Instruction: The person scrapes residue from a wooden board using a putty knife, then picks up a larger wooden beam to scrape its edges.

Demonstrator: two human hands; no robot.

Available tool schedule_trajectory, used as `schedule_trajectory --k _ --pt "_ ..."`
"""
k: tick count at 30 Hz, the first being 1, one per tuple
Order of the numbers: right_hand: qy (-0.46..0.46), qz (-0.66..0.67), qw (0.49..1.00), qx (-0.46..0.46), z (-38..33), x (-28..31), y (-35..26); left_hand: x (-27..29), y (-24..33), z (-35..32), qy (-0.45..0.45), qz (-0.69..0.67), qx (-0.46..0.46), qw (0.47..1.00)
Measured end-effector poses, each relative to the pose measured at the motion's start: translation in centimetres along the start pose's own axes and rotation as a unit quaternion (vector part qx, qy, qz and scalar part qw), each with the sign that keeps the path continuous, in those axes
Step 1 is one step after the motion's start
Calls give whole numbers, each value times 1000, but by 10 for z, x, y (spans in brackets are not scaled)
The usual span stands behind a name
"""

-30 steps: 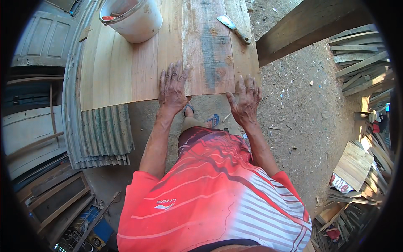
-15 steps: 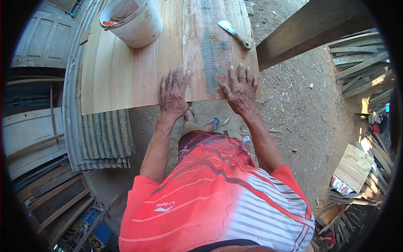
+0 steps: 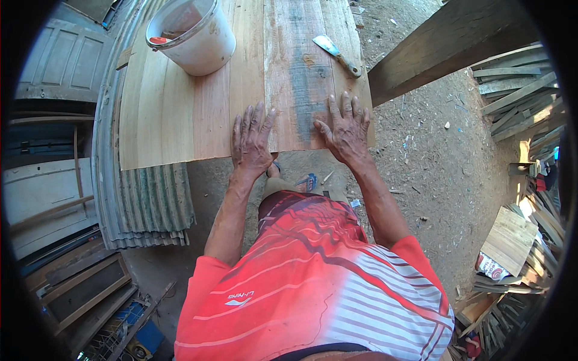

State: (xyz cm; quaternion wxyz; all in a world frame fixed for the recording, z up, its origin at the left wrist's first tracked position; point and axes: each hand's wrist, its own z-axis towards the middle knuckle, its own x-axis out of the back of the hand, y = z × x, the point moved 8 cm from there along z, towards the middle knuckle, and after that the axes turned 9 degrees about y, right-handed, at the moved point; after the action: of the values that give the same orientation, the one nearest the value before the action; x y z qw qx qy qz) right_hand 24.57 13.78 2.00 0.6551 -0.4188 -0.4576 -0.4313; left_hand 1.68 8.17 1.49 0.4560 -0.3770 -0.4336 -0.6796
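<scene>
- A wide panel (image 3: 180, 114) of pale planks joined edge to edge fills the upper centre of the frame, with one darker, grey-stained plank (image 3: 301, 78) toward its right side.
- The person's red and white shirt (image 3: 313, 289) fills the lower centre, with both bare forearms reaching up from it to the panel's near edge.
- A thick timber beam (image 3: 445, 48) slants across the upper right, over bare dirt ground (image 3: 445, 174) strewn with wood chips.
- Stacked corrugated metal sheets (image 3: 150, 204) lie under the panel at centre left.
- A white bucket (image 3: 192, 36) stands on the panel at the upper left.
- Scrap boards (image 3: 512, 240) are piled at the lower right.
- The left hand (image 3: 251, 144) lies flat, palm down, fingers spread, on the panel's near edge, holding nothing.
- The right hand (image 3: 346, 129) lies flat and spread on the stained plank's near end, also holding nothing.
- A putty knife (image 3: 337, 54) lies on the panel at the upper right, above the right hand.
</scene>
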Motion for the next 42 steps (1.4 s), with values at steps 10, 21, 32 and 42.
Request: schedule_trajectory --k 10,21,32,42 --pt "-44 40 998 -18 -4 9 -7 10 -6 -6 82 -58 14 995" --pt "-57 37 998 -9 -1 -1 -3 -11 -10 -11 40 -41 13 998" --pt "-31 40 998 25 -4 -3 0 -4 -9 -15 38 -5 6 999" --pt "113 208 972 1 9 60 79 1 -3 -6 35 -9 -2 999"
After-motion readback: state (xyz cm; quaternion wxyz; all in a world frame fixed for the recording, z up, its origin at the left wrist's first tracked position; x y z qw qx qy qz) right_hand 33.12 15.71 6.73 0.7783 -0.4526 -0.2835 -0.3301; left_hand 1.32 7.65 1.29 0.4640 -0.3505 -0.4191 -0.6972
